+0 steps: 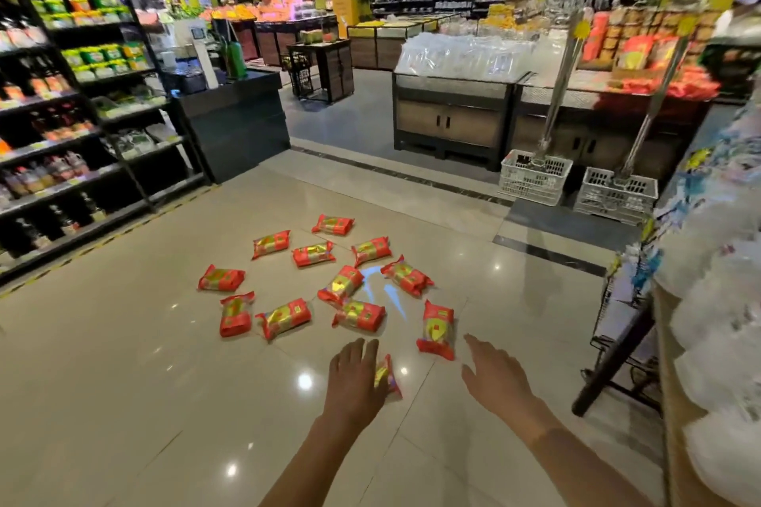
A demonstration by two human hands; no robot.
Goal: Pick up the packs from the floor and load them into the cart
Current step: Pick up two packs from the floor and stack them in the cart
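Red packs [341, 285] with gold labels lie scattered on the glossy tiled floor [123, 362], about a dozen in a loose cluster ahead of the person. Most lie flat and apart from one another; two near the middle touch or overlap. One pack [436, 330] stands out to the right of the cluster, near the right hand. The nearest pack [387, 377] lies partly under the left hand [355, 377], whose fingers are extended over it; whether this grip has closed on the pack cannot be told. The right hand [494, 377] hovers over the floor with fingers spread, its grip wide and holding nothing.

Two white slatted crates [535, 177] sit on the floor beyond the packs, each with a metal pole [560, 95] rising from it; what else they hold is unclear. Behind them a dark bin [453, 111] carries a heap of clear bags. Shelves [74, 128] of bottles and packets line the left side. A black rack [617, 346] stands at the right edge, its contents blurred.
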